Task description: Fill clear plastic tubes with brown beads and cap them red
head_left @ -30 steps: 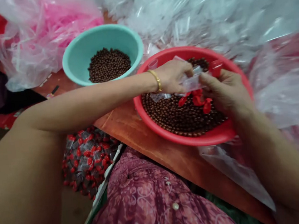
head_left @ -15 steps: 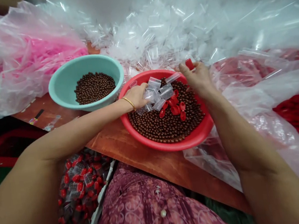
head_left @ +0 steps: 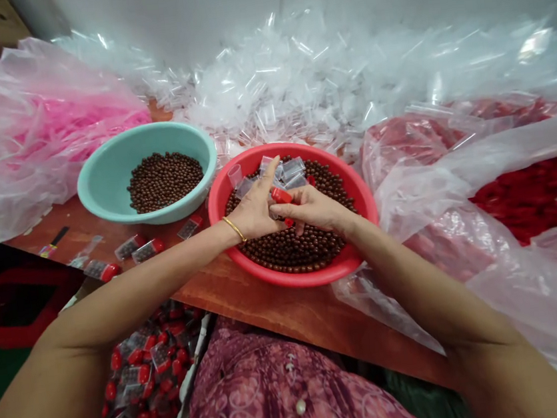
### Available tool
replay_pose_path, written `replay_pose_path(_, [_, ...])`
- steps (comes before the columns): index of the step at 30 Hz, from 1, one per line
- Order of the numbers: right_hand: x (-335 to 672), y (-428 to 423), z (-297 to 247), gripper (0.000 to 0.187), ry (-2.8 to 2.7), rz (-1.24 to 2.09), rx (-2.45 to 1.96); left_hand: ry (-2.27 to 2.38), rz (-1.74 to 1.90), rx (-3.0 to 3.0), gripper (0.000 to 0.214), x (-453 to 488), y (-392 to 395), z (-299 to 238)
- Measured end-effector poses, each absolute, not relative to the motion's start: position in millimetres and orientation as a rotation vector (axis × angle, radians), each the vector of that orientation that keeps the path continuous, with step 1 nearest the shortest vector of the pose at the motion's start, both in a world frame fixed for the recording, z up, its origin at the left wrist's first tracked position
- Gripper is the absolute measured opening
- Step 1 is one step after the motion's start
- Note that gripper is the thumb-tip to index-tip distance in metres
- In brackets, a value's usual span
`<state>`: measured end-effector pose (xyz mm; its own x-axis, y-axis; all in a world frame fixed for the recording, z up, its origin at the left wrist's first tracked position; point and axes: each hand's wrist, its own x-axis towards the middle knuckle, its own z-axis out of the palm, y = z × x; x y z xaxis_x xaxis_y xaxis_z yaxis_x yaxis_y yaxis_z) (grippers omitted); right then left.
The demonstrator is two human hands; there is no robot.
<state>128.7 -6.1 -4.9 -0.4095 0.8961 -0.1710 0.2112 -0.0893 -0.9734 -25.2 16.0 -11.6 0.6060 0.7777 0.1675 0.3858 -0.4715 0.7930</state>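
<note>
My left hand point(head_left: 257, 213), with a gold bangle at its wrist, is over the red basin point(head_left: 367, 215), index finger stretched out and the other fingers curled round something mostly hidden. My right hand point(head_left: 319, 209) meets it there, pinching a red cap point(head_left: 281, 195) between thumb and fingers. A second bit of red shows just below, between the hands. Dark brown round balls point(head_left: 294, 255) fill the basin. Clear plastic tubes point(head_left: 294, 167) lie on the balls behind my hands.
A teal basin point(head_left: 99, 204) with brown balls stands left. Capped, filled tubes point(head_left: 147, 251) lie on the table beside my left forearm. Several more fill a box point(head_left: 141, 379) below. Loose clear tubes point(head_left: 295, 93) heap behind; bags hold pink pieces point(head_left: 78, 124) and red pieces point(head_left: 523, 198).
My right hand has come left and down with the red cap to meet my left hand. Filled, capped tubes now lie on the table at left, where none showed before. The view has shifted slightly.
</note>
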Motion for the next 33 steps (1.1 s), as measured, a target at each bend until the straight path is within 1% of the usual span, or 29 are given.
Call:
replay_pose_path(2, [130,-10,-4,0.033,-1.659,1.546,-1.196,0.948,0.631,2.052,0.113,-25,15,-13])
replay_pose_path(5, [130,-16,-6,0.023,-1.624,1.441,-1.231,0.930,0.654,2.062,0.119,-23,13,-13])
replay_pose_path(7, [131,-19,-9,0.018,-1.554,1.347,-1.280,0.935,0.720,2.109,0.115,-24,13,-13])
replay_pose_path(8, [132,-20,-11,0.017,-1.512,1.288,-1.305,0.974,0.755,2.125,0.109,-25,13,-12])
replay_pose_path(9, [133,-21,-13,0.017,-1.469,1.225,-1.325,1.050,0.786,2.125,0.098,-26,13,-11])
replay_pose_path(12, [141,-22,-15,0.021,-1.297,1.090,-1.316,1.351,0.706,2.062,0.045,-32,9,-6])
replay_pose_path(13, [145,-22,-15,0.023,-1.234,1.099,-1.281,1.417,0.642,2.063,0.033,-34,6,-4])
replay_pose_path(14, [148,-22,-14,0.025,-1.175,1.138,-1.236,1.450,0.592,2.085,0.028,-36,3,-2])
replay_pose_path(16, [153,-23,-12,0.026,-1.083,1.239,-1.148,1.453,0.592,2.178,0.029,-37,-5,2])
replay_pose_path(19, [157,-26,-11,0.025,-1.100,1.317,-1.128,1.306,0.717,2.352,0.041,-32,-10,6])
replay_pose_path(21, [157,-28,-11,0.026,-1.197,1.357,-1.151,1.133,0.609,2.429,0.034,-27,-9,8])
replay_pose_path(23, [156,-29,-13,0.030,-1.259,1.394,-1.178,1.031,0.378,2.409,0.022,-21,-4,8])
replay_pose_path(25, [157,-29,-14,0.033,-1.198,1.390,-1.214,1.014,0.194,2.277,0.015,-18,1,7])
replay_pose_path(28, [163,-27,-15,0.036,-1.039,1.353,-1.229,1.019,0.095,1.916,0.011,-18,4,4])
replay_pose_path(30, [166,-27,-16,0.036,-1.109,1.319,-1.212,1.057,0.088,1.663,0.024,-18,4,4])
replay_pose_path(32, [167,-28,-17,0.034,-1.340,1.287,-1.165,1.106,0.132,1.466,0.042,-17,4,6])
replay_pose_path(33, [166,-29,-18,0.033,-1.473,1.268,-1.133,1.128,0.170,1.378,0.046,-16,4,8])
